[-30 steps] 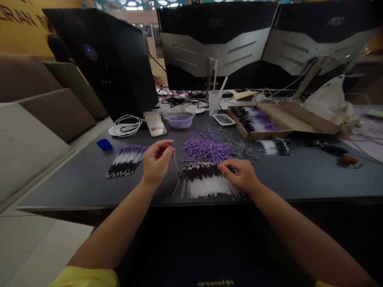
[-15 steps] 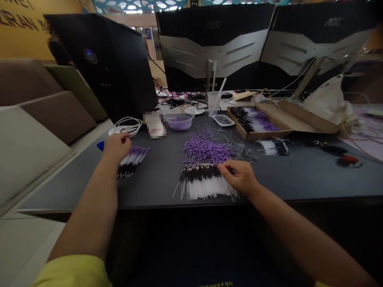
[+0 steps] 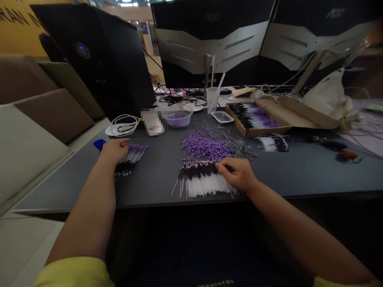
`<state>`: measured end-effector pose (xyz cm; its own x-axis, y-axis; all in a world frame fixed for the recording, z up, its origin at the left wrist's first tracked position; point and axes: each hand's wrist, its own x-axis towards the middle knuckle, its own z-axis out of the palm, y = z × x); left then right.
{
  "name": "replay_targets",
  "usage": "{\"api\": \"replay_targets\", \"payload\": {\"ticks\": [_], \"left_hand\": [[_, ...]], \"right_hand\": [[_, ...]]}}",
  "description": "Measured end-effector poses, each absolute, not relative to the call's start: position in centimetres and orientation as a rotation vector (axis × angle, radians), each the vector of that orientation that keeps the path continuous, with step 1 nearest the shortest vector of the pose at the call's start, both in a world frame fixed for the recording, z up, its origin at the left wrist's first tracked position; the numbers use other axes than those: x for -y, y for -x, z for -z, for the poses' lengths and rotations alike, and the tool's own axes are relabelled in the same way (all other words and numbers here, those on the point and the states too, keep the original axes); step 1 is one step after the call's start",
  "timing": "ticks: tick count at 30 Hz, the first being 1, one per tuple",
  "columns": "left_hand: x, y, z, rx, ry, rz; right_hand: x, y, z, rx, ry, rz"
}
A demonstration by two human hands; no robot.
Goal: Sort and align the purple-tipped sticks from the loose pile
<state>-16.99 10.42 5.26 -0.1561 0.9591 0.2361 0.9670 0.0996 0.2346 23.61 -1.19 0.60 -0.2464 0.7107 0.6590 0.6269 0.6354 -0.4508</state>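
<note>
On the left of the dark table, my left hand (image 3: 115,150) rests over a bundle of purple-capped sticks (image 3: 133,156); its fingers are partly hidden, with the index finger pointing right. My right hand (image 3: 237,172) is closed, thumb and fingers together, at the right end of a row of black and white sticks (image 3: 206,181). Whatever is between those fingers is too small to make out. Behind the row lies a heap of small purple pieces (image 3: 206,144), with a pile of grey pieces (image 3: 243,149) at its right.
An open cardboard box (image 3: 249,132) holds more purple-tipped sticks. A clear bowl (image 3: 178,119), a cup (image 3: 212,99), a small white tray (image 3: 222,117) and a coiled white cable (image 3: 124,125) stand farther back. Pliers (image 3: 332,145) lie at right, a blue object (image 3: 99,144) at left.
The view has shifted slightly. My left hand has lowered a little onto the left bundle, its fingers flatter than before. My right hand stays at the row's right end.
</note>
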Motion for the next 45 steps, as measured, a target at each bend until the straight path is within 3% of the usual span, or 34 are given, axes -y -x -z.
{"api": "replay_targets", "payload": {"ticks": [8, 14, 18, 22, 36, 40, 45], "left_hand": [[-8.4, 16.8, -5.8, 2.285, 1.904, 0.795], [-4.3, 10.7, -8.1, 2.062, 2.223, 0.793], [-1.5, 5.5, -7.7, 1.782, 2.755, 0.492], [-0.7, 2.8, -5.5, 1.733, 2.861, 0.111], [-1.0, 1.8, -4.0, 1.944, 2.682, -0.071], [-1.0, 1.7, -4.0, 1.973, 2.663, 0.011], [-1.3, 1.6, -3.1, 2.043, 2.880, 0.447]], "right_hand": [[1.1, -23.6, -0.5, 1.958, 1.056, -0.123], [0.9, -24.1, -0.9, 1.885, 1.082, -0.147], [0.0, -25.4, -1.4, 1.744, 1.187, -0.215], [-1.1, -27.1, -1.6, 1.661, 1.275, -0.219], [-2.5, -29.4, -1.6, 2.293, 1.718, -0.121], [-2.7, -29.1, -1.0, 2.275, 1.792, -0.085], [-2.8, -29.1, -0.6, 2.199, 1.832, -0.116]]}}
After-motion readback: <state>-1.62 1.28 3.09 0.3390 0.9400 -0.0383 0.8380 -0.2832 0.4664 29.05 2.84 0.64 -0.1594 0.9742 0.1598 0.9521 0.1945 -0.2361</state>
